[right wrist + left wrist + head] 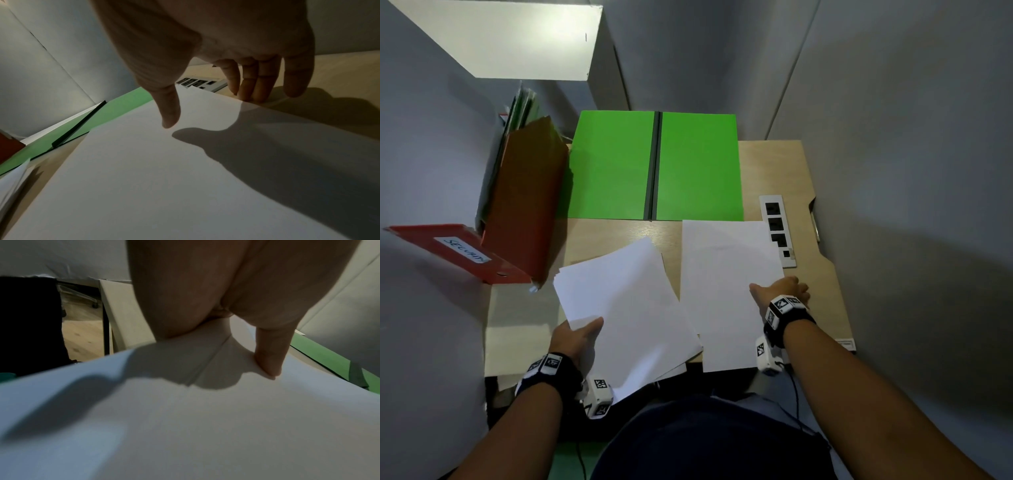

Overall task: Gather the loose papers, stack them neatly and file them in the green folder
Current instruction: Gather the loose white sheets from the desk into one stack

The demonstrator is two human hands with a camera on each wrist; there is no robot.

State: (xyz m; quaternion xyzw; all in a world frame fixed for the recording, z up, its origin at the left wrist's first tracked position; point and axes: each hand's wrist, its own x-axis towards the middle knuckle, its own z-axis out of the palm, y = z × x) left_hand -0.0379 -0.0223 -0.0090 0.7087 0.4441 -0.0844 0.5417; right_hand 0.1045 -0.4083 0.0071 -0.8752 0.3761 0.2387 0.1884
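In the lower centre of the head view the left hand (577, 337) holds a skewed stack (626, 308) of white sheets, thumb on top and fingers (269, 353) clamped on its near-left edge; the stack overhangs the bench (822, 274) front. To its right, the right hand (780, 291) rests at the right edge of a single flat sheet (726, 291), thumb over the paper, fingers apart and straight, tips on the bench just beside the edge, gripping nothing. The sheets are thin, smooth, matt and rectangular, and flex readily; the wood-grain bench is smooth. Risk: in this one-edge hold the stack may fan or shed its lower sheets over the bench front. Risk: the flat sheet offers no raised edge, so the fingers may slide it or crease a corner instead of lifting it. Beyond, at frame centre, the green folder (657, 168) lies open and flat, stiff card with a dark spine strip. A white socket strip (777, 229) lies at centre right; red binders (524, 202) lean at centre left.
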